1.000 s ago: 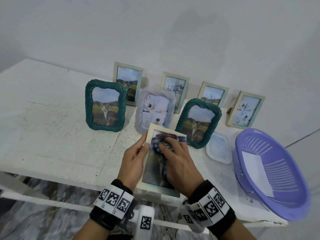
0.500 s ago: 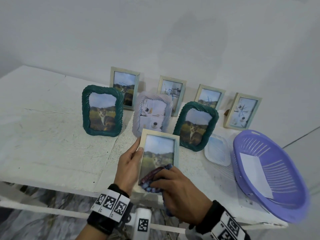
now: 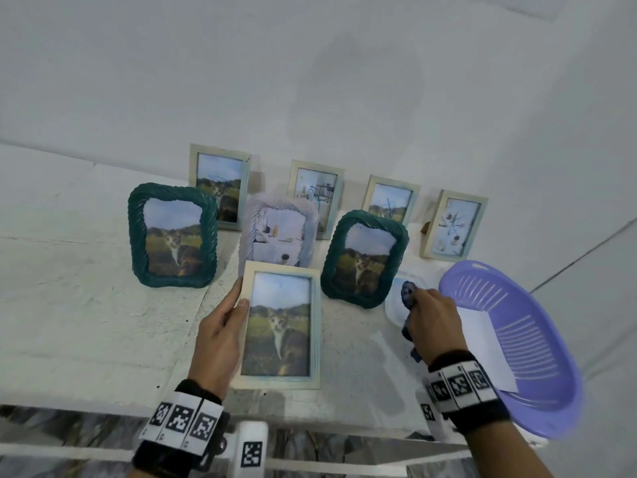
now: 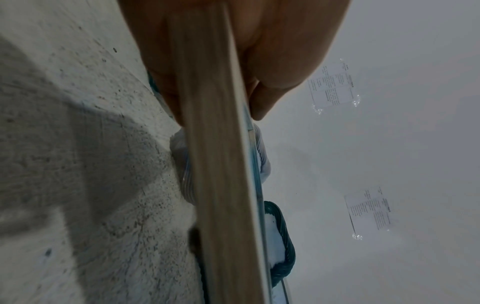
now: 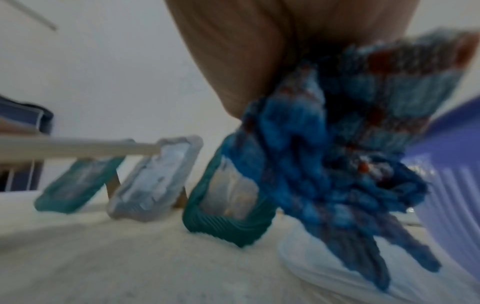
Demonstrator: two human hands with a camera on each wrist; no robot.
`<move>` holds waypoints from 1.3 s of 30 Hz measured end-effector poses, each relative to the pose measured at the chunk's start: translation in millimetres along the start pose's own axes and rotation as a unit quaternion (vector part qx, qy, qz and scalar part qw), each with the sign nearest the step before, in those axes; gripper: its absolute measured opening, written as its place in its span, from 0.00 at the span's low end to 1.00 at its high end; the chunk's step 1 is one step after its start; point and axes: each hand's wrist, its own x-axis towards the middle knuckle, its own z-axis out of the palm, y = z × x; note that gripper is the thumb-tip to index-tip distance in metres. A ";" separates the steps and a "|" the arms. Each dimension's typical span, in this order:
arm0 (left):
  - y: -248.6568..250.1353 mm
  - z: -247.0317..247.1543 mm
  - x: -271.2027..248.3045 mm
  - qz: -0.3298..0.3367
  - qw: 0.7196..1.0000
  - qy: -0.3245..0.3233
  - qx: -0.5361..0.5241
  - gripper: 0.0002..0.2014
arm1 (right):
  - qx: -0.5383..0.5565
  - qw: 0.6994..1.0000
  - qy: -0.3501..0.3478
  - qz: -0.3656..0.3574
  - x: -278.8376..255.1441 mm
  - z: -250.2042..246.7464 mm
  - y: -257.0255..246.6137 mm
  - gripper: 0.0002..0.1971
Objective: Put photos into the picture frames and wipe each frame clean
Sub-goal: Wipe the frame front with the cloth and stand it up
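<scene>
My left hand [image 3: 225,326] grips the left edge of a pale wooden frame [image 3: 280,327] with a cat photo, thumb on its front, tilted above the table's front edge. Edge-on in the left wrist view, the same frame [image 4: 221,164] runs between thumb and fingers. My right hand [image 3: 431,322] holds a bunched blue checked cloth [image 3: 408,294] to the frame's right, above a white lid [image 3: 394,305]. The cloth [image 5: 337,164] hangs from the fist in the right wrist view.
Two green twisted frames [image 3: 172,236] [image 3: 363,258] and a lilac one [image 3: 279,236] stand mid-table, with several pale frames [image 3: 220,186] along the wall behind. A purple basket [image 3: 517,339] with a white sheet sits at the right edge of the white table [image 3: 69,288].
The right hand has left the glass and carried the cloth away to the right, over the white lid. The left hand still holds the frame, whose whole front now shows.
</scene>
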 end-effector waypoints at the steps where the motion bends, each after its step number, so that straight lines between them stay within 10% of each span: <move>1: 0.3 0.1 -1.0 0.001 1.000 -0.001 0.002 0.19 | -0.053 0.998 -0.030 0.013 9.6 6.5 2.3 0.13; 6: -3.0 -3.1 -0.7 -0.006 1.000 -0.001 0.009 0.19 | -0.162 0.984 -0.066 0.028 50.0 39.7 12.1 0.28; 17: 0.2 -1.2 -2.9 -0.011 1.000 0.001 0.011 0.19 | 0.053 0.984 -0.142 0.096 49.7 65.7 16.7 0.23; 23: -0.8 2.2 -1.3 -0.005 1.000 0.000 0.025 0.19 | 0.157 0.986 0.050 0.017 -3.1 35.6 -20.4 0.15; 26: 2.6 8.9 -2.1 -0.011 1.000 -0.002 0.021 0.18 | 0.407 0.912 -0.035 0.028 -31.1 26.0 -51.1 0.13; 30: 10.6 19.1 -8.3 -0.010 1.000 -0.021 0.012 0.12 | 0.699 0.679 -0.193 0.116 -56.3 24.5 -81.8 0.15; 33: 11.5 20.3 -10.2 -0.017 0.999 -0.027 0.010 0.09 | 0.779 0.581 -0.185 0.146 -64.2 27.1 -87.7 0.17; 39: 3.9 23.5 -10.7 -0.070 0.984 -0.155 0.052 0.34 | 0.779 0.596 -0.177 0.082 -72.0 18.0 -91.9 0.14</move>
